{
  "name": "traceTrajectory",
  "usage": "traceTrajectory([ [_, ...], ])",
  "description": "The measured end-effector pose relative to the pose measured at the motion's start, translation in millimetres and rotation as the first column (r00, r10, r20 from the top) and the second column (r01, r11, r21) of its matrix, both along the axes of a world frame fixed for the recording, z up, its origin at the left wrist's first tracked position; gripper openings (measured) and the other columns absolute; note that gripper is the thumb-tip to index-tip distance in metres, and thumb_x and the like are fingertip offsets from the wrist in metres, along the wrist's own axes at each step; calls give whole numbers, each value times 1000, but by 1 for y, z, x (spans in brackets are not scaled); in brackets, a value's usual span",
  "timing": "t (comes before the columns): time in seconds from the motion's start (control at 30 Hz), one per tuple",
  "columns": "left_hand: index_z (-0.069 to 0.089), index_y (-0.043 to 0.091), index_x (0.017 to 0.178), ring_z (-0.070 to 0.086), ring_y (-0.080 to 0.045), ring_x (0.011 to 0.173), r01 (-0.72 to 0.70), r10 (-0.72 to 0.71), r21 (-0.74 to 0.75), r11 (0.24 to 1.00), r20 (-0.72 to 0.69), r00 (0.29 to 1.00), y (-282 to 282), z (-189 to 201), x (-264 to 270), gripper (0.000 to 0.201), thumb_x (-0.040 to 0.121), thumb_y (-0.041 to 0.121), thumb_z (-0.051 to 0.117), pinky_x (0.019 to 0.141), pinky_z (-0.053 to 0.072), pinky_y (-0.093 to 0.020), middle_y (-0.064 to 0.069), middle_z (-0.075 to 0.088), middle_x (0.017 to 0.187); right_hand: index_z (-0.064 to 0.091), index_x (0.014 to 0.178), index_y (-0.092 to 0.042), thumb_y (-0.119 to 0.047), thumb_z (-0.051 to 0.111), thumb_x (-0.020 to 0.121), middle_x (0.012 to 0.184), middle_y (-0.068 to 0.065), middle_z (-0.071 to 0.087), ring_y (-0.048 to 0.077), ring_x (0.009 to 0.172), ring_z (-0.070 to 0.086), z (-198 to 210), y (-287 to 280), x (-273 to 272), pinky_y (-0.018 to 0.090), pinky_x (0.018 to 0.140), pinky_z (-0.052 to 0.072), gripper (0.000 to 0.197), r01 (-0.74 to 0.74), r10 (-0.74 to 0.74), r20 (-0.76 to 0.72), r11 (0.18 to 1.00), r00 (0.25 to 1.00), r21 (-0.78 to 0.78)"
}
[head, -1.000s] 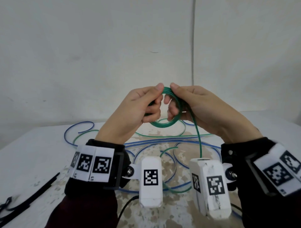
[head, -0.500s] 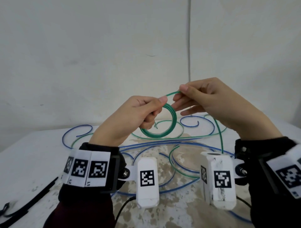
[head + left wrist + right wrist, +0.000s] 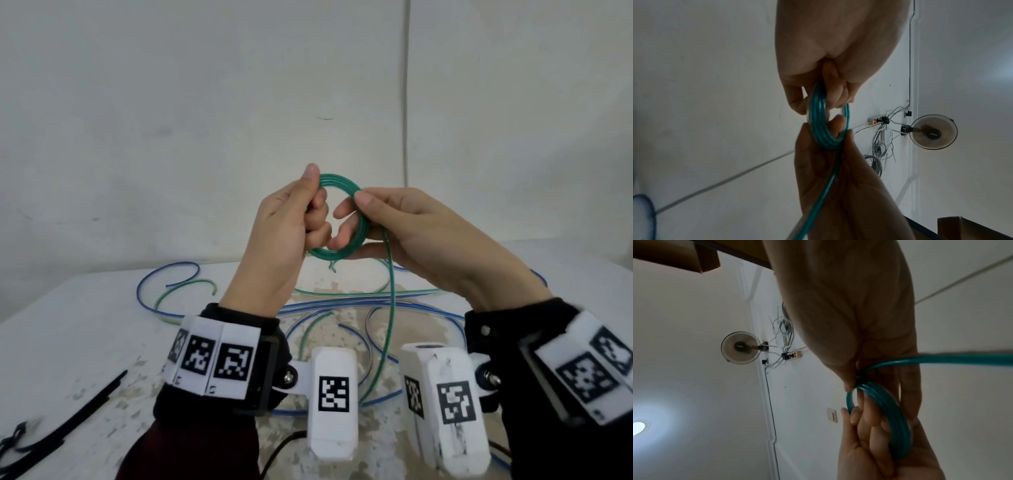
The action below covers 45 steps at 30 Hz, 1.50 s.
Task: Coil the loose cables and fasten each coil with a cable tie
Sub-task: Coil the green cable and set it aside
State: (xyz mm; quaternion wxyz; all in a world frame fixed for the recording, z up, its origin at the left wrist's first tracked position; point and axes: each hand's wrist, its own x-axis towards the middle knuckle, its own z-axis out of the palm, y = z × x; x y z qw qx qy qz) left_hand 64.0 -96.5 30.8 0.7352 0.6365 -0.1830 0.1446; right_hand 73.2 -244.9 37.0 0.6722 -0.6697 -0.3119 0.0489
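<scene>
Two hands are raised above the tabletop (image 3: 61,329), where the rest of the job is laid out: loose blue cables (image 3: 342,303) and pale green cables (image 3: 370,293) are sprawled across the worn middle, none of them coiled yet. Black cable ties (image 3: 58,425) are left at the near left edge, well apart from the hands and untouched.

Green coil (image 3: 339,253) is held upright in the air between both hands. Several turns are seen stacked side by side in the wrist views. Left hand (image 3: 284,233) is closed on the coil's left side, thumb over the top and fingers curled through the ring. Right hand (image 3: 421,240) is pinched on the right side, thumb tip on the outer turns, fingers behind.

Change from half a second ago: the right hand was then lifted clear with a strand drawn out above the ring; it is now brought back down onto the coil, so one more turn appears to have been laid on. The whole coil is also carried higher.

Loose tail (image 3: 390,308) is hung from the right hand's grip down toward the tabletop, so winding is judged unfinished. Remaining length cannot be made out; its lower end is hidden behind the wrist cameras. No tie has been fitted to anything.
</scene>
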Motion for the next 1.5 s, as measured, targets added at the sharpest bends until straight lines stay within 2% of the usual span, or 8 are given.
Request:
traceTrajectory([
  [0.23, 42, 13, 69, 17, -7, 38, 138, -136, 5, 990, -132, 982, 6, 5, -3, 35, 99, 31, 42, 68, 9, -35, 9, 22, 44, 56, 77, -11, -18, 41, 102, 54, -5, 57, 14, 62, 64, -1, 6, -2, 27, 65, 56, 29, 197, -184, 196, 979, 963, -48],
  [0.47, 39, 11, 69, 17, -8, 41, 7, -5, 58, 998, -37, 999, -7, 0, -3, 34, 102, 21, 40, 48, 17, -22, 10, 23, 45, 55, 75, -14, -21, 41, 101, 53, -4, 55, 10, 56, 62, -7, 10, 4, 38, 70, 58, 31, 379, -338, 303, 921, 891, -87],
  [0.67, 45, 13, 60, 21, -12, 37, 237, -239, -31, 971, -122, 963, 6, 8, -5, 36, 93, 28, 42, 65, 11, -35, 5, 21, 42, 49, 78, -11, -20, 36, 102, 52, -5, 40, 12, 55, 50, 0, 6, 0, 17, 60, 46, 30, 80, -84, 99, 996, 992, 47],
  [0.77, 48, 12, 58, 39, -20, 36, 341, -324, 79, 937, -179, 929, 15, 14, -10, 37, 85, 36, 43, 52, 37, -26, 2, 27, 39, 48, 76, -12, -20, 36, 103, 52, -6, 33, 10, 49, 40, 1, 7, -3, 18, 56, 38, 31, 29, -26, 142, 999, 990, -20],
  [0.87, 44, 11, 68, 44, -14, 40, 322, -290, 189, 928, -181, 940, 19, 10, -9, 32, 90, 34, 42, 66, 49, -26, 7, 30, 42, 48, 73, -12, -19, 36, 103, 49, -12, 33, 7, 45, 33, 0, 7, -4, 17, 53, 34, 33, 62, -40, 172, 991, 984, -120],
  [1.03, 41, 13, 69, 22, -6, 41, 255, -251, 43, 966, -73, 965, 13, 6, -4, 35, 100, 28, 35, 71, 10, -37, 11, 24, 48, 57, 79, -10, -33, 34, 102, 55, -2, 43, 13, 52, 47, 2, 2, 0, 31, 73, 52, 40, 23, -15, -93, 996, 996, 84],
  [1.3, 45, 17, 57, 25, -11, 37, 315, -302, 116, 942, -120, 946, 10, 8, -9, 36, 88, 35, 46, 67, 25, -35, 8, 24, 43, 50, 73, -12, -29, 34, 103, 51, -10, 30, 9, 47, 32, 3, 2, -3, 28, 70, 46, 37, 22, -22, 18, 1000, 1000, 2],
  [1.5, 38, 13, 63, 13, -10, 45, 130, -133, 131, 983, 21, 991, 15, 12, -13, 38, 95, 34, 41, 56, 11, -29, 9, 24, 48, 65, 82, -10, -30, 38, 101, 64, 2, 64, 14, 66, 62, 0, 6, -3, 30, 81, 54, 39, 11, -11, 19, 999, 1000, 42],
])
